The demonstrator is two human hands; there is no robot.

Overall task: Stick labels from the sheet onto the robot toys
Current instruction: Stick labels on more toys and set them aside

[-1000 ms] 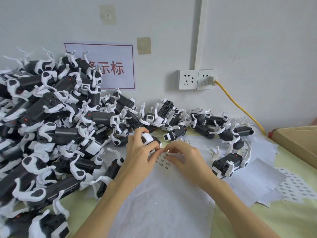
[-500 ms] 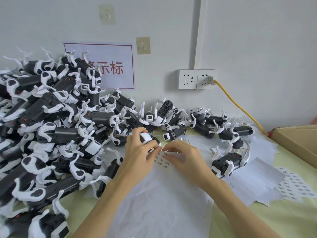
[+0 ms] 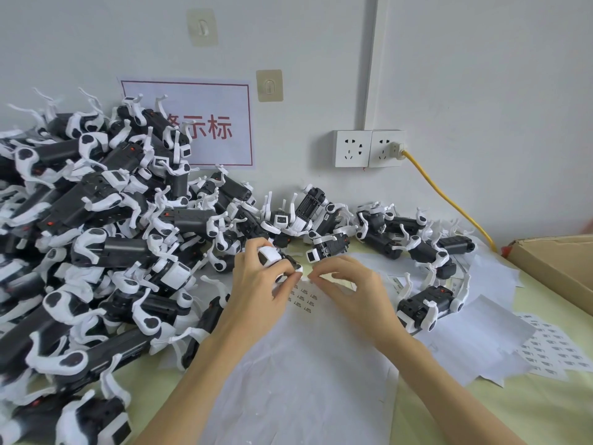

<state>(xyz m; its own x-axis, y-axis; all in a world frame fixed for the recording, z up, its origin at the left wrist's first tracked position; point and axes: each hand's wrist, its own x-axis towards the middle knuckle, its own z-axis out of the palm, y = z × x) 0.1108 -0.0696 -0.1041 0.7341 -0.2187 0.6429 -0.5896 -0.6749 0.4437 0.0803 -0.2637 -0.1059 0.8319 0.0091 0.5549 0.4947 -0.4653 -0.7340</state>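
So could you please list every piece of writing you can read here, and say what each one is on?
"示标": red characters on the white wall sign; a character before them is half hidden by toys.
Label sheet under the hands: print too small to read.
Label sheet at the right edge: print too small to read.

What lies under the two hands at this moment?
A white label sheet on the table, with a few printed labels showing between the left hand and right hand. Whatever part of the sheet sits beneath the palms is covered.
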